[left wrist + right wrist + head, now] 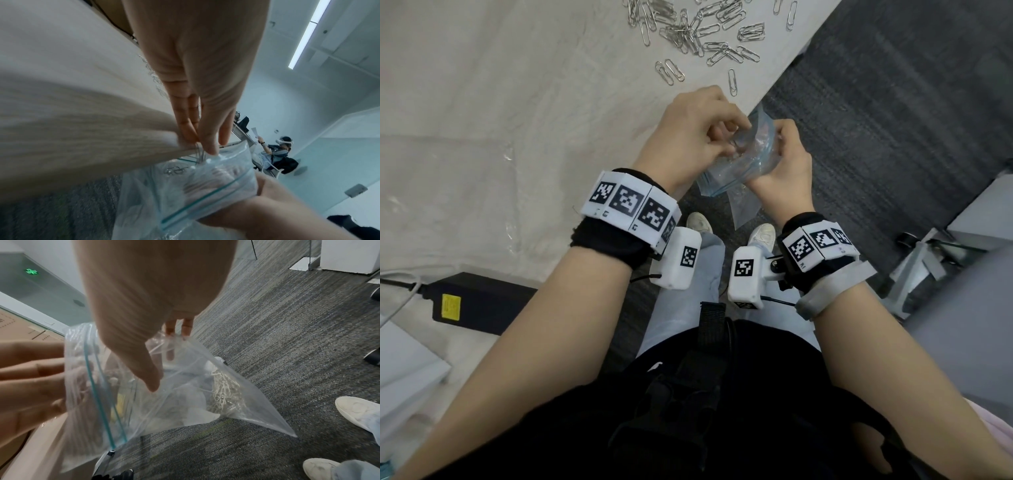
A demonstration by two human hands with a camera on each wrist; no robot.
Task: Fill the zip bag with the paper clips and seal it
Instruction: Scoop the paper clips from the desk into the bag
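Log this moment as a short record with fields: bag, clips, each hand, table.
bag: clear zip bag with a teal zip strip, mouth open, held off the table edge over the carpet
clips in bag: a bunch of paper clips lies at the bottom
clips on table: loose pile not yet bagged
left hand: at the bag's mouth, fingertips pinching a few clips
right hand: grips the bag near its top
table: light wood grain surface
seal: not yet done
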